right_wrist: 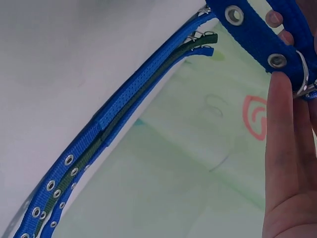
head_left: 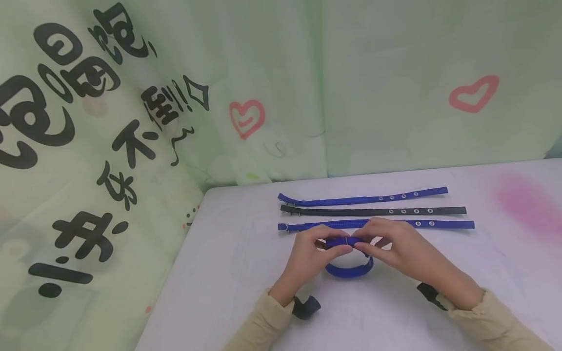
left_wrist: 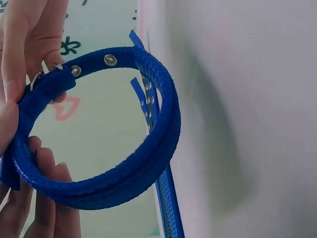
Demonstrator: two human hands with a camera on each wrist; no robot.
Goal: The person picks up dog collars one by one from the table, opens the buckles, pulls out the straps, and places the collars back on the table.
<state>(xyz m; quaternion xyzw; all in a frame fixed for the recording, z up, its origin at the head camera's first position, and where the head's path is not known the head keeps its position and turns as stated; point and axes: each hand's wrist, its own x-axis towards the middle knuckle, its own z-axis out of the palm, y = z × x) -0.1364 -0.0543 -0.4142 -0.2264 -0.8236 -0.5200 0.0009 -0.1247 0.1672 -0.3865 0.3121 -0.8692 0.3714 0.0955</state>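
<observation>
A blue buckled collar (head_left: 349, 271) with metal eyelets is closed into a loop, held up above the table between both hands. My left hand (head_left: 303, 253) pinches its top edge between thumb and fingers. Just beside it, my right hand (head_left: 406, 248) pinches the same stretch of strap near the buckle. In the left wrist view the loop (left_wrist: 171, 114) hangs round, with the strap threaded through the metal buckle. The right wrist view has a right finger (right_wrist: 281, 129) touching the strap by an eyelet (right_wrist: 277, 60).
Behind the hands, a blue collar (head_left: 333, 201), a dark collar (head_left: 342, 212) and another blue collar (head_left: 452, 224) lie straight, side by side, on the white table (head_left: 210, 273). A green curtain (head_left: 386, 97) with hearts and lettering rises along the back and left.
</observation>
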